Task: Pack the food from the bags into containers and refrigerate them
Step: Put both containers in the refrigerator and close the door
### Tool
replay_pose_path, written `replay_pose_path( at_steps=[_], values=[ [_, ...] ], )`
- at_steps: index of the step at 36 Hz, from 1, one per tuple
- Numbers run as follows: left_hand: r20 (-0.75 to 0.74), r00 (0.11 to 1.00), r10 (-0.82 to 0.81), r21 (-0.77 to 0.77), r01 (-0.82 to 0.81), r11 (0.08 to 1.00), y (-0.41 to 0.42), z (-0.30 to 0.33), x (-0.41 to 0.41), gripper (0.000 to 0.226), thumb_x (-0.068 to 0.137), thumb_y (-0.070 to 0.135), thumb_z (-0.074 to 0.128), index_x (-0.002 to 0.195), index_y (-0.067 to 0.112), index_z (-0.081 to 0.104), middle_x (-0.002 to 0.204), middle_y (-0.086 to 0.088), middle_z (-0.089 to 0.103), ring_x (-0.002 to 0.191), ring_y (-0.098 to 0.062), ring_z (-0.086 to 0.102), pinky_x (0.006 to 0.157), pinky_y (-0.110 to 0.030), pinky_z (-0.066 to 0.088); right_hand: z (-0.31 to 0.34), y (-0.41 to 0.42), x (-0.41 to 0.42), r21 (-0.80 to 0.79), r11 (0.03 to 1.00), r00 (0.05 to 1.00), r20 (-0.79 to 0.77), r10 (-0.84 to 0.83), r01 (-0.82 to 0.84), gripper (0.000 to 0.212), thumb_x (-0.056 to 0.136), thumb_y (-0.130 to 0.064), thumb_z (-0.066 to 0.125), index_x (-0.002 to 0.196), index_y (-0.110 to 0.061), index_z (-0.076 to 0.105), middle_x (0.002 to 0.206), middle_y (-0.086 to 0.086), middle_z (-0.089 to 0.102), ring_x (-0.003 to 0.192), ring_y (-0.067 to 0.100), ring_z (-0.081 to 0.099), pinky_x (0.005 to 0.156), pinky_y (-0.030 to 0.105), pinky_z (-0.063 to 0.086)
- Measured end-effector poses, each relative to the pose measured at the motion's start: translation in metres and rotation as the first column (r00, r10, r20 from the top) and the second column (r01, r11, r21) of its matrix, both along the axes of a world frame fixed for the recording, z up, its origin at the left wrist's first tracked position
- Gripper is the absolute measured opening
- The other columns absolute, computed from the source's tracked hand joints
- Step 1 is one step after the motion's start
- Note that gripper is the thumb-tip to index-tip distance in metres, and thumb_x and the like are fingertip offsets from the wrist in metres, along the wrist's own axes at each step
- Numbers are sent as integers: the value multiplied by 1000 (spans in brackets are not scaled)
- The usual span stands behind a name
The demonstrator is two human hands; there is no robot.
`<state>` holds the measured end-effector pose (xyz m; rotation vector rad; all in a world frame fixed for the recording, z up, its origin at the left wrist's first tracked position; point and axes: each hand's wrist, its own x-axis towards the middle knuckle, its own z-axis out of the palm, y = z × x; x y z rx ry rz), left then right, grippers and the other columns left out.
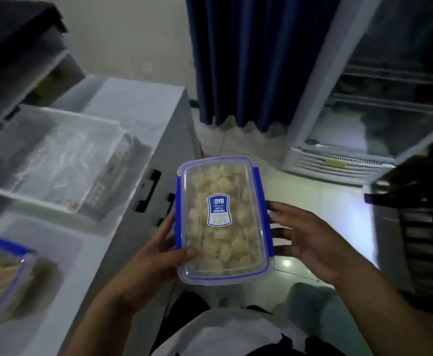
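A clear lidded container with blue clips and a blue label is full of pale food chunks, held in front of me above the floor. My left hand grips its left side, thumb on the lid. On its right side my right hand rests with fingers spread against the clip. A second blue-rimmed container with pale strips stands on the chest freezer top at lower left. An upright fridge stands at the right with its glass door open.
A clear tray holding plastic bags lies on the freezer top. Blue curtains hang behind. A dark rack stands at the right edge. Tiled floor stretches between me and the fridge.
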<state>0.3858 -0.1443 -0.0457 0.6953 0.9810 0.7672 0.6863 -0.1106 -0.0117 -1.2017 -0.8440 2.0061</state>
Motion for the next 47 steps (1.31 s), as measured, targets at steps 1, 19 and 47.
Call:
replay_pose_path(
  at_steps=[1,19,47],
  values=[
    [-14,999,-32,-6,32,999,15,-1,8,90,74,11,85,149,39,44,141,-14,61,126,-39,61,89,-47,58,-1,2,11,-7,999,999,-7,-47,47,44,76,-38,76,118,-25,74,114,9,73,96,24,72,74,38,58],
    [-24,922,-386,5,386,923,281,-21,125,94,63,24,94,134,63,47,127,-9,71,111,-38,70,80,-48,60,4,147,102,-79,858,857,154,-493,507,39,86,-43,67,118,-20,74,109,8,71,90,23,69,72,41,57],
    [-76,997,-34,80,40,996,481,10,232,94,60,15,87,140,48,49,121,-9,74,104,-37,73,69,-46,61,74,553,254,-168,619,-479,792,-378,-767,63,97,-47,50,153,-25,33,165,12,17,152,41,-2,112,72,-7]
  ],
)
